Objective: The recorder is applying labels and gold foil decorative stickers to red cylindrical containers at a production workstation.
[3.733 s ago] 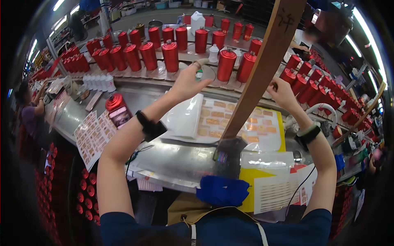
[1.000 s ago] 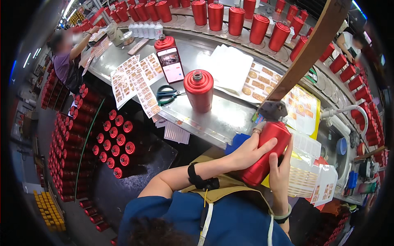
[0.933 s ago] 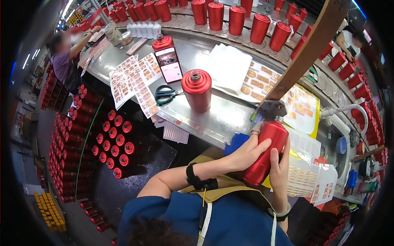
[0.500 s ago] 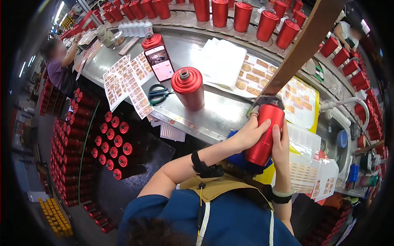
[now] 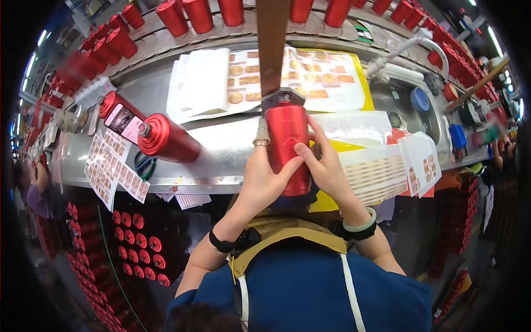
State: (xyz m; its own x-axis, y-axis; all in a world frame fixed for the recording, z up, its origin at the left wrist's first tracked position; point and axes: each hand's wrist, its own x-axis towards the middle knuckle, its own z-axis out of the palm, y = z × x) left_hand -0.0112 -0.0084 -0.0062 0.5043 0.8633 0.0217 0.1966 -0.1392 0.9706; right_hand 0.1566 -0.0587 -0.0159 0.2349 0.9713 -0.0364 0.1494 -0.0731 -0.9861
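Far left end of the surface point(image 5: 232, 149): strip of sticker sheets point(image 5: 113, 169), white with small orange-red squares, hanging over the near edge. Behind it a phone point(image 5: 126, 119) lying on a red bottle on its side. Next right: red bottle with dark cap point(image 5: 166, 139), tipped over, cap pointing left, near the front edge. A few small white label slips point(image 5: 185, 200) hang under the near edge below it.

Back edge, left of centre: stack of plain white sheets point(image 5: 200, 83), then a wide label sheet point(image 5: 310, 77) with round gold-orange stickers, yellow backing showing at its right side. Brown wooden post point(image 5: 272, 44) crosses over it.

Centre: red metal bottle point(image 5: 287, 146), upright, dark lid on top, held over the near edge of the surface. Left hand point(image 5: 263, 177) wraps its left side, fingers closed on the body, thumb across the front. Right hand point(image 5: 326, 166) grips the right side, fingers curled on it.

Just right of the bottle: clear plastic bin point(image 5: 362, 130), with a stack of label sheets printed in fine orange rows point(image 5: 376, 174) in front, at the near edge. Further right: fanned white cards with small coloured pictures point(image 5: 420, 163) overhanging the near right corner. Blue round lid point(image 5: 420, 99) behind.

Row of red bottles point(image 5: 188, 14) along the far shelf.
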